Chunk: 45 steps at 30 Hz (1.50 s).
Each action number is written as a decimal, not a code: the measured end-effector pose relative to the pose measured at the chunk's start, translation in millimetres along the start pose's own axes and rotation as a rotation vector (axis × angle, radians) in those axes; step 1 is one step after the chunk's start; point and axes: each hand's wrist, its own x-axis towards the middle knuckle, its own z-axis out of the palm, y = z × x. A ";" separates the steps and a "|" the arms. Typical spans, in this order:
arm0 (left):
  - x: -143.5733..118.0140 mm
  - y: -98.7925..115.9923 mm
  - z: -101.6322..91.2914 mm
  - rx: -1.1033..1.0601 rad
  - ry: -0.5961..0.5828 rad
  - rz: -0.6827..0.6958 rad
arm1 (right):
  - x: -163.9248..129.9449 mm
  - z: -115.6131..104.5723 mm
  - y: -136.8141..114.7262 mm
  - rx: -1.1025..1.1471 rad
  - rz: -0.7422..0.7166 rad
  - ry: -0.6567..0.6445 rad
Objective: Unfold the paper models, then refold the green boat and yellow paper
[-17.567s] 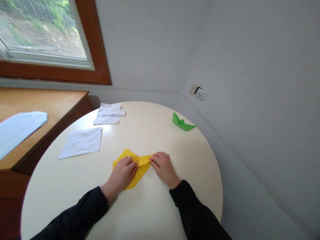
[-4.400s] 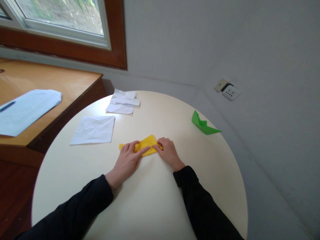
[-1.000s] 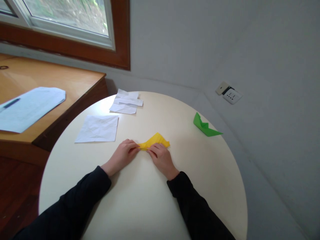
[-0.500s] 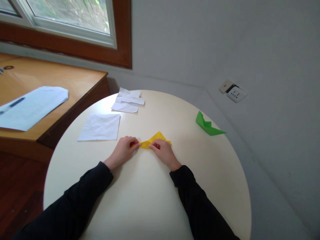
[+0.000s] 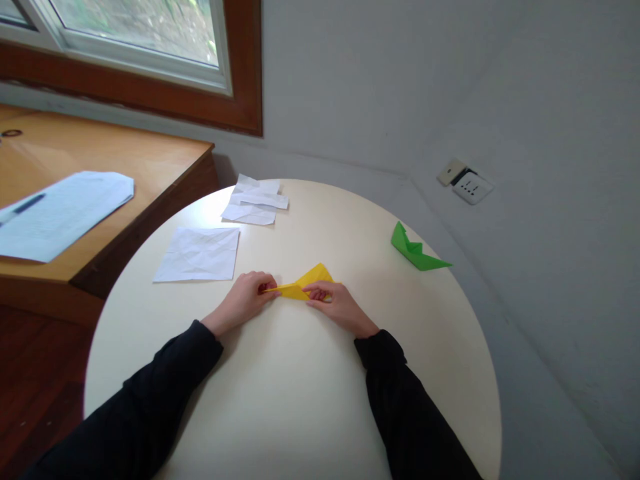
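The folded yellow paper piece (image 5: 303, 285) is sitting near the middle of the round cream worktop (image 5: 300, 400), flattened into a narrow pointed shape with one corner lifting up toward the far side. The left hand (image 5: 245, 303) is pinching its left tip, grip closed together on the paper's thin end. The right hand (image 5: 337, 305) is pressing and pinching the right part of the same piece, fingers (image 5: 315, 291) clamped on the fold, thumb underneath from what shows. Both hands are resting low on the worktop, dark sleeves running back toward the near edge.

Moving outward: a creased white square sheet (image 5: 199, 253) is lying flat just to the left and beyond the hands, apart from them. Further back, a small pile of white paper scraps (image 5: 256, 202) is sitting near the far rim. Off to the right, well apart, a green folded paper boat (image 5: 415, 249) is standing close to the worktop's edge. At the left, a wooden desk (image 5: 120, 160) is carrying a pale blue-white printed sheet (image 5: 60, 210). A white wall socket (image 5: 470, 185) is showing on the grey wall.
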 end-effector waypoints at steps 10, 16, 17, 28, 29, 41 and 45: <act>-4.5 -4.4 -2.1 -0.083 -0.028 0.032 | -5.3 1.1 6.8 -0.037 -0.128 0.061; -2.3 -5.2 1.1 0.013 -0.004 0.051 | -4.7 -3.7 3.4 -0.043 -0.111 0.000; -2.2 -4.8 0.9 0.017 -0.005 0.051 | -4.6 -3.9 2.8 -0.056 -0.119 -0.005; -1.6 1.6 -1.9 0.052 -0.015 0.019 | -1.6 6.3 0.8 -0.118 -0.032 0.124; -1.4 2.0 -2.0 0.058 -0.015 0.015 | -1.1 5.7 -0.1 -0.127 -0.028 0.116; 0.6 0.3 0.1 0.119 -0.009 0.015 | 0.1 -5.8 -2.9 -0.068 0.015 -0.016; 1.2 2.0 0.0 0.125 -0.008 -0.002 | 0.1 -3.9 -6.9 -0.067 0.021 -0.003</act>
